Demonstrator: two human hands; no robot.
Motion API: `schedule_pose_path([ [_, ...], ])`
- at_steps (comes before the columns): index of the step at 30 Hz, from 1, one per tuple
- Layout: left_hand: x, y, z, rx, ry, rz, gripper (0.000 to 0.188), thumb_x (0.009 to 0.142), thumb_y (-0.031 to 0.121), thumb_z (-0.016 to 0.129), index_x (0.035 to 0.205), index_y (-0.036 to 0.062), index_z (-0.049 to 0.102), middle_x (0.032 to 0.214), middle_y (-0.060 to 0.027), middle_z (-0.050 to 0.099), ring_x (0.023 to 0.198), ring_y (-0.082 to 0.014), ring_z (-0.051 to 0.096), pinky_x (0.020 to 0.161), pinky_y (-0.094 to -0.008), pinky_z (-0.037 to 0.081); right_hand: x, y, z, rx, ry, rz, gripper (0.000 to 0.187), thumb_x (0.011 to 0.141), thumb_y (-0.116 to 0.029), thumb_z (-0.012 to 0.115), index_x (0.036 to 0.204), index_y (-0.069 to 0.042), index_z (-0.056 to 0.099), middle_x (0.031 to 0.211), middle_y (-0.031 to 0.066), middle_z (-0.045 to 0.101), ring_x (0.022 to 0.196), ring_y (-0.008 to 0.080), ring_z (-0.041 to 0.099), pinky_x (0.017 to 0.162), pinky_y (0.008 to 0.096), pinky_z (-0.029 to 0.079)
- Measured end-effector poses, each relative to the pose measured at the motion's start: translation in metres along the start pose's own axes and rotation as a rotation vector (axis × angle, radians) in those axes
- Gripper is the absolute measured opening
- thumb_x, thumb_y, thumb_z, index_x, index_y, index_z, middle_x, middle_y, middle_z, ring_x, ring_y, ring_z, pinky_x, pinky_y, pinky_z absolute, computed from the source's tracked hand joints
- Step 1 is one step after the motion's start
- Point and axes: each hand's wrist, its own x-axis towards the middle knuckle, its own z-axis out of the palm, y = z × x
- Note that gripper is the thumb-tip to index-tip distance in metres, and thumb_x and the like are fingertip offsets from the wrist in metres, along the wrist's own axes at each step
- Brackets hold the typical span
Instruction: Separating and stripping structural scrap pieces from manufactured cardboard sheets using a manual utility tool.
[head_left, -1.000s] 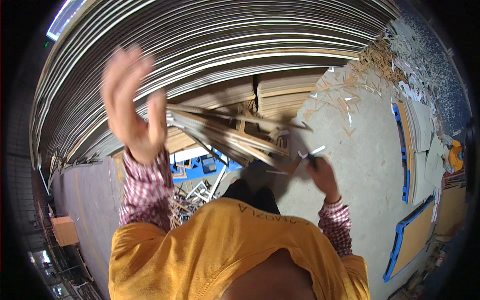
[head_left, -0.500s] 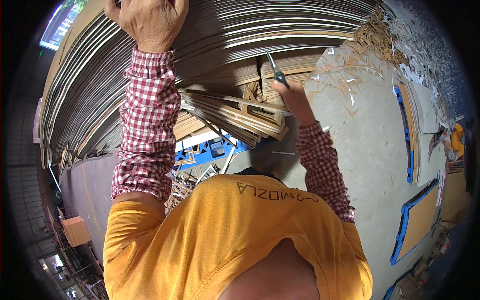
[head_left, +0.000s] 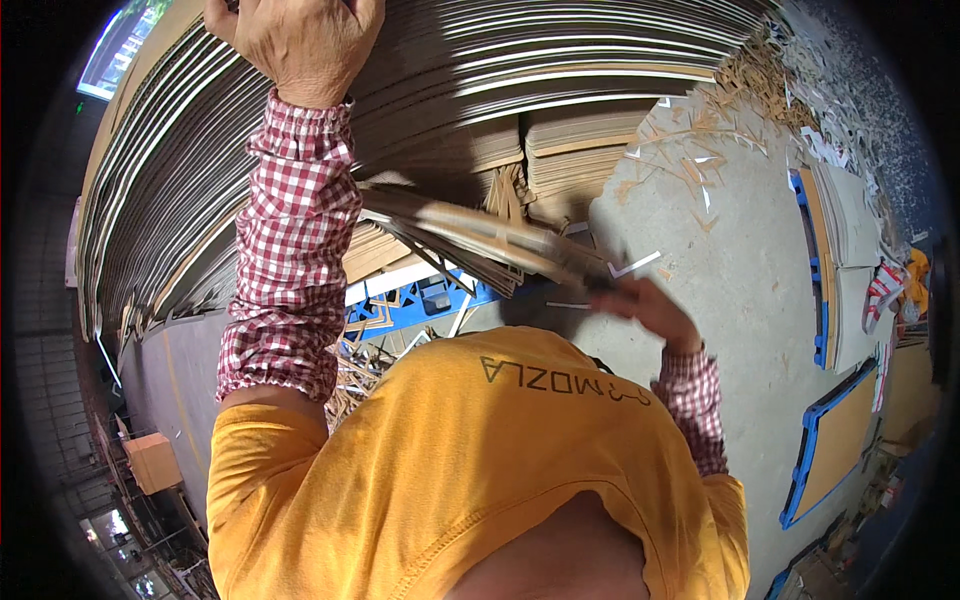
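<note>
At the upper edge, my left hand (head_left: 300, 50) lies over a tall stack of cardboard sheets (head_left: 580, 45) with white and brown edges. Its outer fingers are spread and the fingertips are cut off by the picture's edge. My right hand (head_left: 650, 312), smeared by motion, is closed low on the right, beside the outer ends of a bundle of long cardboard strips (head_left: 470, 225). A dark blurred shape at its fingers looks like the pointed hand tool (head_left: 600, 290) with the dark green handle. The strips stick out from below the stack and are partly blurred.
Under the strips is a blue pallet (head_left: 430, 297), with cardboard offcuts (head_left: 365, 375) beside it. Thin scraps (head_left: 700, 180) lie on the grey floor (head_left: 720, 290). To the right, boards (head_left: 850, 260) stand by blue pallets (head_left: 815, 440). A cardboard box (head_left: 153, 462) is at left.
My right hand has swung down and right from the stack's lower edge with the tool. The strip bundle has shifted and blurred, and a white L-shaped scrap now shows beside my hand. My left hand stays.
</note>
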Motion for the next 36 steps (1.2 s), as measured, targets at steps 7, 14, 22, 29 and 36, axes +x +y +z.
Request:
schedule_pose_path([
  [7, 0.003, 0.011, 0.008, 0.001, 0.023, 0.016, 0.031, 0.082, 0.023, 0.058, 0.110, 0.0103, 0.060, 0.105, -0.0055, 0.060, 0.099, -0.0206, 0.052, 0.097, -0.0350, 0.024, 0.137, 0.002, -0.025, -0.257, 0.404, -0.335, 0.029, 0.088, -0.026, 0.054, 0.081, 0.001, 0.060, 0.058, -0.0047, 0.042, 0.055, 0.0048, 0.036, 0.049, 0.0224, 0.031],
  [14, 0.001, 0.021, 0.015, -0.032, 0.022, 0.001, 0.029, 0.081, 0.022, 0.058, 0.107, 0.0097, 0.062, 0.103, -0.0056, 0.061, 0.099, -0.0206, 0.053, 0.098, -0.0340, 0.025, 0.014, 0.074, 0.037, -0.261, 0.113, -0.023, 0.038, 0.085, -0.030, 0.056, 0.110, -0.001, 0.056, 0.096, 0.0214, 0.062, 0.089, 0.0291, 0.061, 0.080, 0.0387, 0.046],
  [22, -0.001, 0.005, 0.011, -0.030, 0.044, 0.001, 0.030, 0.082, 0.023, 0.058, 0.108, 0.0090, 0.062, 0.103, -0.0066, 0.062, 0.101, -0.0201, 0.053, 0.097, -0.0340, 0.025, 0.066, -0.022, -0.026, -0.204, 0.328, -0.089, 0.032, 0.085, -0.032, 0.060, 0.077, -0.001, 0.066, 0.056, -0.0031, 0.047, 0.056, 0.0050, 0.041, 0.047, 0.0237, 0.031],
  [29, -0.001, -0.001, -0.002, -0.031, 0.006, -0.015, 0.030, 0.081, 0.022, 0.059, 0.109, 0.0102, 0.061, 0.104, -0.0066, 0.061, 0.100, -0.0206, 0.052, 0.097, -0.0350, 0.024, 0.119, 0.007, 0.010, -0.754, 0.498, -0.455, 0.023, 0.087, -0.022, 0.053, 0.097, -0.002, 0.056, 0.074, 0.0107, 0.060, 0.067, 0.0206, 0.058, 0.059, 0.0304, 0.048],
  [36, 0.002, 0.010, 0.004, -0.064, -0.005, -0.030, 0.031, 0.080, 0.023, 0.059, 0.109, 0.0104, 0.061, 0.103, -0.0069, 0.060, 0.100, -0.0212, 0.052, 0.098, -0.0360, 0.024, 0.003, 0.029, 0.008, 0.062, -0.219, 0.008, 0.034, 0.084, -0.029, 0.058, 0.102, -0.001, 0.063, 0.080, 0.0071, 0.064, 0.075, 0.0142, 0.056, 0.069, 0.0315, 0.045],
])
